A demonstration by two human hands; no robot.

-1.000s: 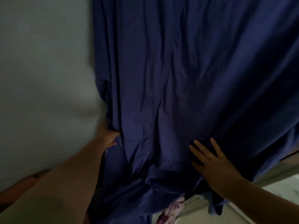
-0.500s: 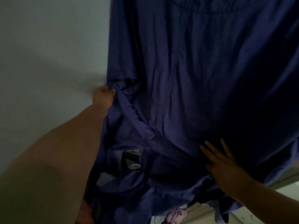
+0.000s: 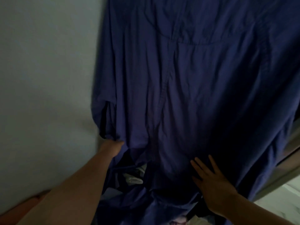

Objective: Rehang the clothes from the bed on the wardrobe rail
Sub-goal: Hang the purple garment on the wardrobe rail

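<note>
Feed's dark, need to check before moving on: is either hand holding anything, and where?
Left hand grips the blue garment at its lower left edge. Right hand only lies flat against the front.

**Dim corner, pale wall**

Plain pale wall (image 3: 45, 78) filling the left side, unlit and greyish. At the right edge, slanting grey frame (image 3: 285, 172) of some furniture. Beyond it, brighter white surface (image 3: 282, 203) at lower right.
</note>
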